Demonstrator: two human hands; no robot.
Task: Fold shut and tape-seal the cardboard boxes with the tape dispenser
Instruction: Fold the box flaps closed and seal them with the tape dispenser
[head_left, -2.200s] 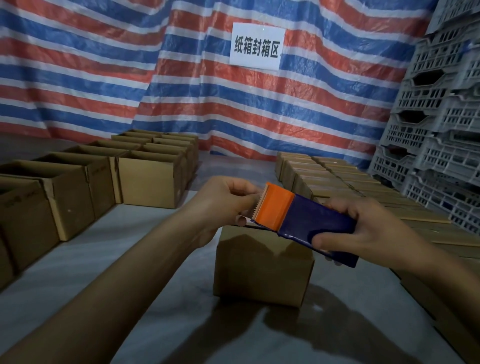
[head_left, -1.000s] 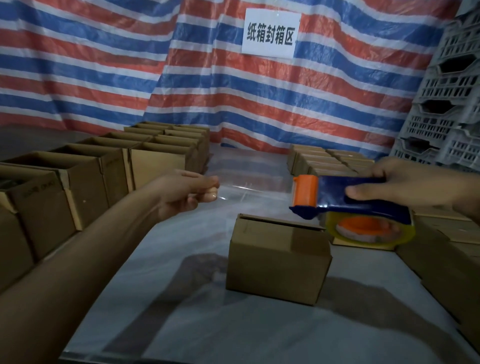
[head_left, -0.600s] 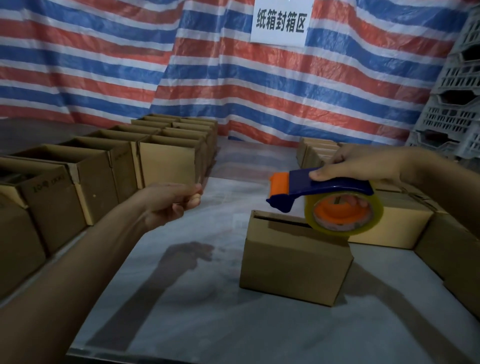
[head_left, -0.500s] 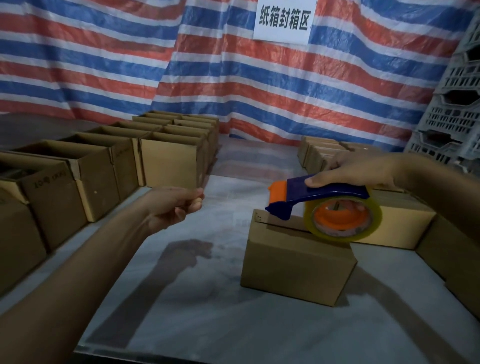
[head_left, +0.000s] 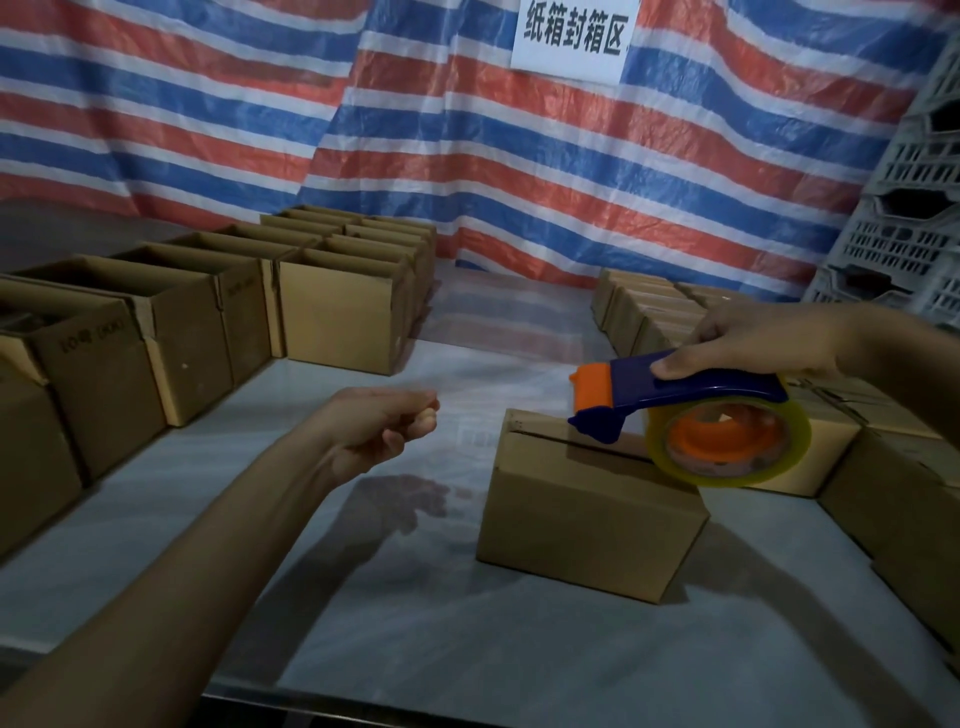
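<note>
A closed brown cardboard box (head_left: 587, 509) stands on the pale grey table top (head_left: 467, 649). Its flaps are folded down and a dark slit runs along the top. No tape shows on it.

Left of this box are rows of open-topped brown cardboard boxes (head_left: 337, 312); their insides are too dark to tell the contents. Right of it and behind it lie closed brown cardboard boxes (head_left: 649, 312), packed side by side.

The dark blue plastic tape dispenser with an orange front guard (head_left: 691, 384) sits over the box's top. Its blue nose is at the slit near the far left corner, and its clear tape roll on an orange core (head_left: 727, 441) overhangs the right edge. The right hand (head_left: 753, 338) grasps the dispenser from above.

The left hand (head_left: 384, 431) hovers left of the box, fingers curled, thumb against forefinger; whether it pinches clear tape cannot be told.
</note>
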